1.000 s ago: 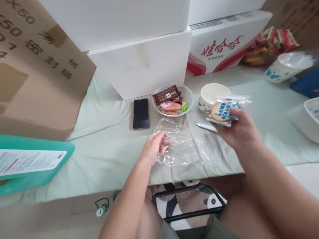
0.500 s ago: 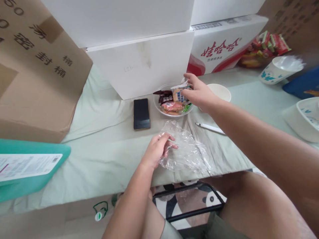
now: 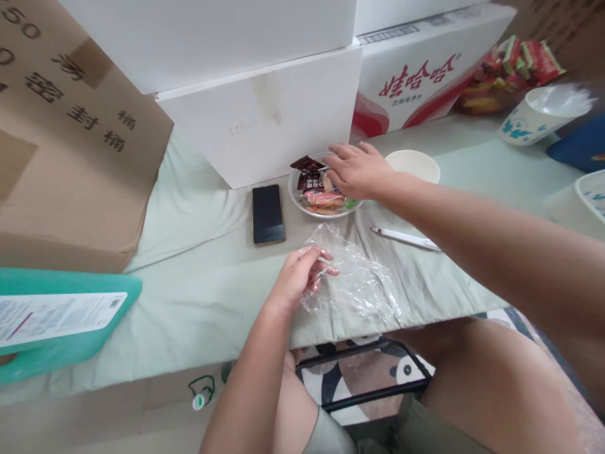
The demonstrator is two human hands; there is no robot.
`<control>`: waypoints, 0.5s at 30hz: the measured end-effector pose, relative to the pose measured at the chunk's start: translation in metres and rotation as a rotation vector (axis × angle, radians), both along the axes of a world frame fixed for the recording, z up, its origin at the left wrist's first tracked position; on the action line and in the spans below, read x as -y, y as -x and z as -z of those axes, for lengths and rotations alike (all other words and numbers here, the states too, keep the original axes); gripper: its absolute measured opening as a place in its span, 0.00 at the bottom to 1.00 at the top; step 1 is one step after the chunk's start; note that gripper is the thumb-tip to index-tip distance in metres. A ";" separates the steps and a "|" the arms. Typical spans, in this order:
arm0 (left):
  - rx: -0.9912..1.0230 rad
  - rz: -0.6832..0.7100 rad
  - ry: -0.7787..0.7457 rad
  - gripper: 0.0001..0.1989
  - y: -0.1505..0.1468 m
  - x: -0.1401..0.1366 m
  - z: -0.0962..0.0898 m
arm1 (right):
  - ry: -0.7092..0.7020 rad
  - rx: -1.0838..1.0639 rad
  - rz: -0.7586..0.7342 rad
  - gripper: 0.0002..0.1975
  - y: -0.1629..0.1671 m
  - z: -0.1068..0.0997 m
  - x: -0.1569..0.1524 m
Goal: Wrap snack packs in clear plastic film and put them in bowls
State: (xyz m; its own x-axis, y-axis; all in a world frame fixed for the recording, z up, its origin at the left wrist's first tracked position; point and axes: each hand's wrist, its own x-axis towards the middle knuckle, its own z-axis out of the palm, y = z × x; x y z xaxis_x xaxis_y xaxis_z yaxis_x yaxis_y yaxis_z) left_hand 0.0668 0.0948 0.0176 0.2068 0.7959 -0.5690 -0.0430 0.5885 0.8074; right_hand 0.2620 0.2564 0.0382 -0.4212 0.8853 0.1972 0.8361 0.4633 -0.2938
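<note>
My right hand (image 3: 359, 169) is over the round clear bowl (image 3: 293, 200), fingers spread, hiding its right side. Inside the bowl lie wrapped snacks: a dark brown packet (image 3: 312, 183), a pink-and-clear packet (image 3: 325, 200) and a blue-lettered one partly under my fingers. Nearer the table edge, my left hand (image 3: 302, 274) has its fingers loosely curled in a crumpled clear plastic bag (image 3: 362, 287), which spreads out to the right over the cloth. Some of the film covers those fingertips.
A black phone (image 3: 268, 214) lies left of the bowl. To its right are a white pen (image 3: 404, 238) and a pale round lid or dish (image 3: 416, 165). White boxes (image 3: 265, 120) stand behind; a cardboard box (image 3: 80, 183) and green container (image 3: 94, 334) are left.
My right hand has shifted left over the bowl and its fingers have spread. The dark brown packet has moved slightly up. My left hand stays at the plastic bag; the view has shifted a little.
</note>
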 end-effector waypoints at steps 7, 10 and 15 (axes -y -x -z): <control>-0.017 -0.007 -0.015 0.16 0.013 0.001 0.002 | -0.093 -0.495 0.140 0.15 -0.023 -0.024 0.121; -0.027 0.046 -0.069 0.14 0.021 0.004 0.003 | 0.112 -0.756 0.250 0.11 -0.032 0.013 0.180; 0.146 0.183 -0.131 0.17 0.027 0.014 0.000 | 0.683 -1.042 0.131 0.30 -0.032 0.060 0.196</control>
State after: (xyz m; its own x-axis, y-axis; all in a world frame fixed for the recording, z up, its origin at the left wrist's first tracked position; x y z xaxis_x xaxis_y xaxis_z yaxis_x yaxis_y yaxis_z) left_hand 0.0395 0.0812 0.0171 0.4265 0.8024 -0.4174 -0.0673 0.4883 0.8701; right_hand 0.2942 0.0602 -0.0214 -0.2420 0.9612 -0.1321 0.0905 -0.1132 -0.9894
